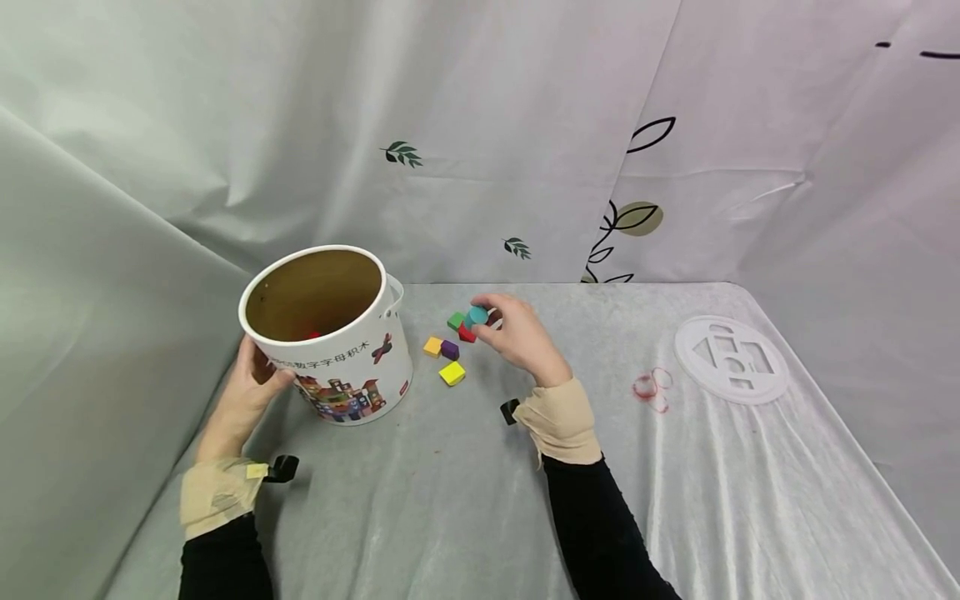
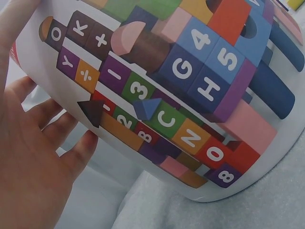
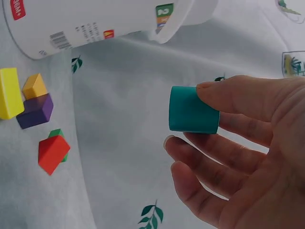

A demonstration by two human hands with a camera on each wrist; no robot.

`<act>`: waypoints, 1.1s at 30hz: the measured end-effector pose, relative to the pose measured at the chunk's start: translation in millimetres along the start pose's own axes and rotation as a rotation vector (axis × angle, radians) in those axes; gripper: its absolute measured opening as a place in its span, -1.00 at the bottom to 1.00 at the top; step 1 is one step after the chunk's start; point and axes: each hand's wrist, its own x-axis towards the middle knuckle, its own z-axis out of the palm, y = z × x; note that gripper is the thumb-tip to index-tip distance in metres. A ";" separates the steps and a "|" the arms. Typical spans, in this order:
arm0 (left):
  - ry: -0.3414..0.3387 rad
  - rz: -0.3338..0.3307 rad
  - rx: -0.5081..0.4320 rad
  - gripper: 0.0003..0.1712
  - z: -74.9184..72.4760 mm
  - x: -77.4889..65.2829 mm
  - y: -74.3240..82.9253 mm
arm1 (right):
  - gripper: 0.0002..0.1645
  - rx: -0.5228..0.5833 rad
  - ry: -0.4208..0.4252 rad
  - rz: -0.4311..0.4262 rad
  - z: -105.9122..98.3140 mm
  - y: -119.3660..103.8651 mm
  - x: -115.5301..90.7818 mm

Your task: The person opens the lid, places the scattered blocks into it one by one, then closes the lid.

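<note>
My right hand [image 1: 519,335] pinches a teal cylinder block [image 3: 193,109] between thumb and fingers, above the other blocks. In the head view, a red block [image 1: 467,333] and a green block [image 1: 455,320] lie just below it. My left hand [image 1: 246,398] grips the side of a white bucket [image 1: 390,358], which leans with its open top toward me. Printed pictures of letter and number blocks cover the bucket's wall in the left wrist view. Something red [image 1: 315,335] shows inside; the rest of the inside is hidden.
Orange [image 1: 432,347], purple [image 1: 450,350] and yellow [image 1: 452,373] blocks lie right of the bucket. At the right of the table sits a white round plate with shaped cutouts [image 1: 705,373]. Red marks [image 1: 651,388] show on the cloth beside it. A patterned curtain [image 1: 480,125] hangs behind.
</note>
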 end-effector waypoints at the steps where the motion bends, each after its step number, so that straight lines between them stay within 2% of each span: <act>1: 0.000 0.002 -0.003 0.02 0.0 0.0 -0.1 | -0.58 0.002 0.003 -0.009 -0.6 -1.1 -0.7; 11: -0.010 -0.001 -0.007 0.01 2.1 0.4 -2.1 | -0.61 0.062 0.028 -0.102 -4.5 -14.6 -6.9; 16: 0.002 -0.002 0.003 0.02 1.5 0.2 -0.6 | -0.61 0.058 0.031 -0.124 -4.2 -25.3 -2.0; 26: -0.010 0.040 -0.042 0.02 0.8 1.0 -3.0 | -0.59 0.059 0.027 -0.285 -5.0 -85.2 28.3; 33: -0.019 0.063 -0.084 0.01 1.5 1.8 -4.9 | -0.56 0.042 -0.011 -0.425 18.8 -116.9 52.4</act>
